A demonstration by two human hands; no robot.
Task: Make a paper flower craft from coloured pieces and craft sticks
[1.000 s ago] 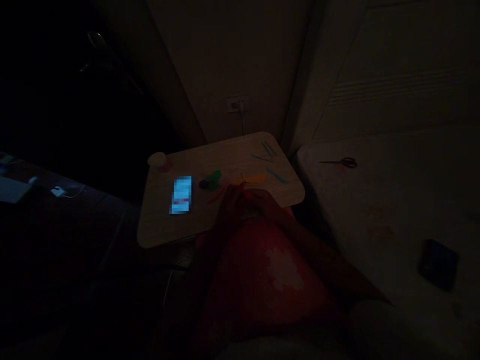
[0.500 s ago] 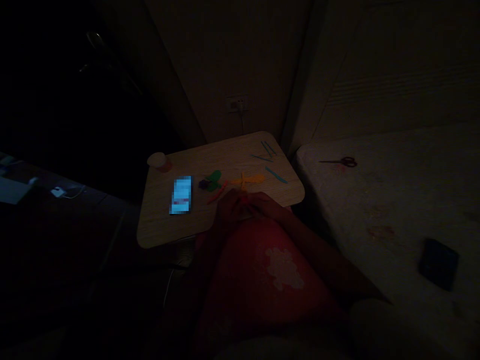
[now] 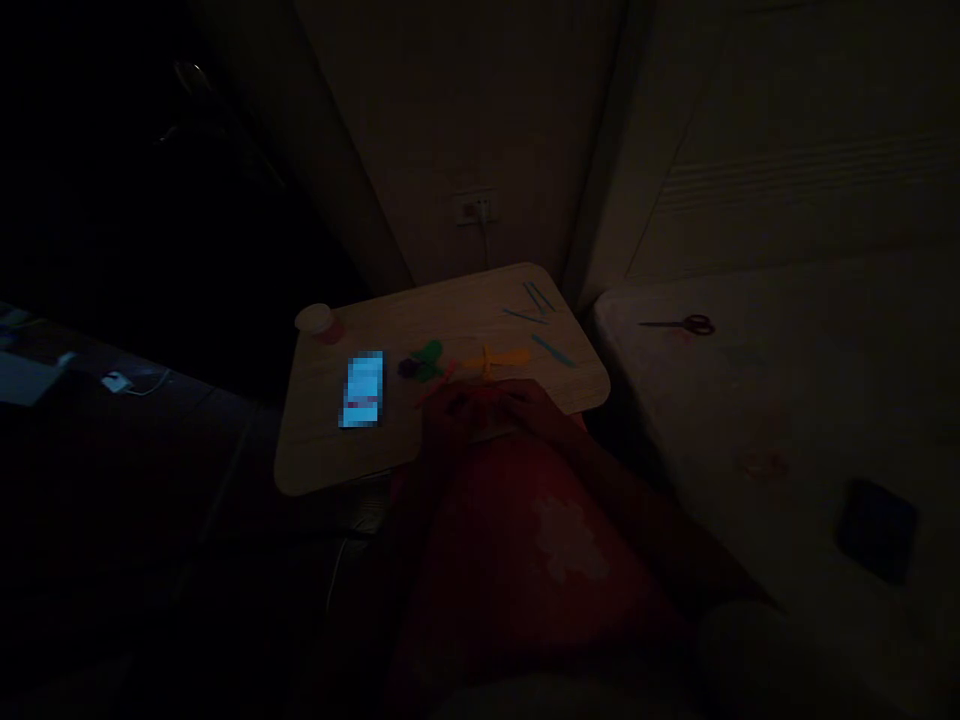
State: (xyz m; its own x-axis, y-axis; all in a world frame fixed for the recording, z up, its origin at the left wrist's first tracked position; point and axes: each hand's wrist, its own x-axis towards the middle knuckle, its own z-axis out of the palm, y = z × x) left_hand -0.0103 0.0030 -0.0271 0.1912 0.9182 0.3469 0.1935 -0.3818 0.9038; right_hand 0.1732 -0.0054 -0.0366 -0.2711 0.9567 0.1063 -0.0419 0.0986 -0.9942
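Head view: the left hand (image 3: 444,420) and right hand (image 3: 534,408) meet at the table's (image 3: 322,455) near edge, fingers bent in around a red piece (image 3: 486,400). Light is too low to tell whether either hand grips it.

Positions relative to the hands:
- 12 o'clock, just beside: orange piece (image 3: 510,357).
- 10 o'clock, near: pink strip (image 3: 441,383); beyond it, green piece (image 3: 430,352) beside purple piece (image 3: 408,368).
- 9 o'clock: lit phone (image 3: 364,390).
- 10 o'clock, well apart: cup (image 3: 321,322).
- 1 o'clock: blue strips (image 3: 553,350).
- 2 o'clock, off the table: scissors (image 3: 694,324).

Head view down onto the table (image 3: 457,315)
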